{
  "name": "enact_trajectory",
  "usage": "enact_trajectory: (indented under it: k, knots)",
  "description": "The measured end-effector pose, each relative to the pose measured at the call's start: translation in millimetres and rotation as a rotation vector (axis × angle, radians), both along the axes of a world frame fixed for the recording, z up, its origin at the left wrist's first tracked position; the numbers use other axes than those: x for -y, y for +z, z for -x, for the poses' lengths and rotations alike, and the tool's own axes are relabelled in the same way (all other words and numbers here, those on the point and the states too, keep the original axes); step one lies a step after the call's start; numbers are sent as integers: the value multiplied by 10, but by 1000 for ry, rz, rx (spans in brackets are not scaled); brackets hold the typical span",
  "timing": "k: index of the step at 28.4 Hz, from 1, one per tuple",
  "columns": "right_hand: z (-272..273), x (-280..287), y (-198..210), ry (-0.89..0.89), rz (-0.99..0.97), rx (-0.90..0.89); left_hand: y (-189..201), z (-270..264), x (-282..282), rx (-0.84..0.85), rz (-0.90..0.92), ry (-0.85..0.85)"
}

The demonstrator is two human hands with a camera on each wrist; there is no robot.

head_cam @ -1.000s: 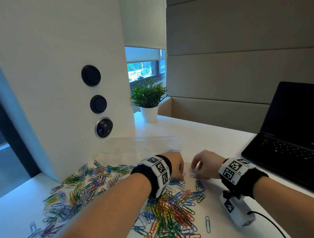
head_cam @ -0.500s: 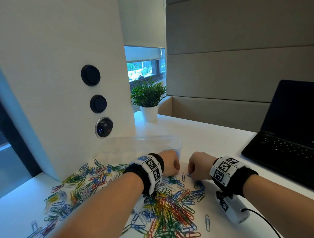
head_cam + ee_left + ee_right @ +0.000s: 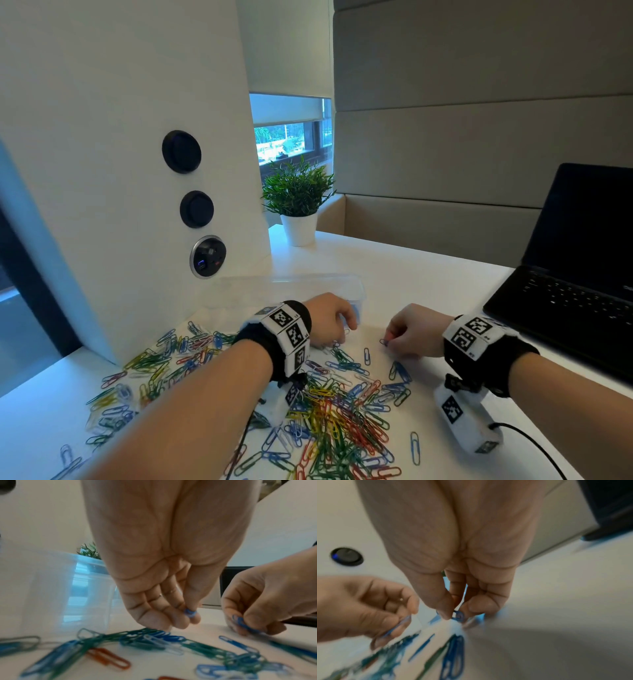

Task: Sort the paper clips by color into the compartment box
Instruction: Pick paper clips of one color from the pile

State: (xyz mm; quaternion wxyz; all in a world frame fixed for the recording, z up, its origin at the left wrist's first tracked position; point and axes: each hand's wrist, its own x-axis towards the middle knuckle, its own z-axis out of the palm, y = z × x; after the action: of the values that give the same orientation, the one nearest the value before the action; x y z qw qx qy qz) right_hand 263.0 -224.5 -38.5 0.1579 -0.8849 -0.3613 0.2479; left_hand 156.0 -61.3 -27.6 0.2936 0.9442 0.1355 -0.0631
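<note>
Head view: both hands are working low over the white tabletop point(image 3: 411, 270) at the far edge of a loose heap of mixed-colour wire paper clips point(image 3: 342, 421). The left hand point(image 3: 329, 320) is hovering just in front of the clear plastic compartment box point(image 3: 356, 286), fingers curled downward. In the left wrist view its thumb and fingertips point(image 3: 178, 620) are pinching a small blue paper clip point(image 3: 189, 612), the other fingers bunched close beside it, probably to keep so slight a thing from slipping. The right hand point(image 3: 416, 330) is sitting just beside it, well clear of the open black laptop point(image 3: 565, 274). Its thumb and forefinger are closed on another blue clip point(image 3: 458, 616), seen in the right wrist view, with the remaining fingers folded in and touching the table.

Both hands appear to be gathering blue clips, likely so that one colour goes into a single compartment together. The box is standing against the white partition panel point(image 3: 120, 171), close enough for a short reach. Its right-hand end is showing blue, but the contents are too blurred to tell. Most clips are lying unsorted on the table, so the sorting seems far from done.
</note>
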Motion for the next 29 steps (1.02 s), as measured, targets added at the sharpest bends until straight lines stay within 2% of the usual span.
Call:
enact_trajectory:
  k: [2, 5, 9, 11, 18, 22, 25, 29]
  knots:
    - [-30, 31, -9, -83, -82, -141, 22, 43, -4, -27, -11, -12]
    - [-31, 67, -27, -233, -205, -333, 35, 55, 20, -71, -154, -72]
    - [-13, 101, 5, -398, -265, -582, -47, 18, 67, -52, -258, -139]
    - [1, 118, 17, -432, -252, -633, -80, -4, 105, -60, -307, -170]
    - [87, 164, 25, -368, -97, -453, -99, -35, 140, -173, -393, -207]
    - [113, 204, 37, -383, -119, -466, -63, 10, 127, -183, -351, -185]
    - [128, 222, 59, -339, -90, -446, -7, 71, 76, -140, -238, -144]
    - [163, 253, 38, -253, -78, -399, 45, 161, -37, -35, 116, -7]
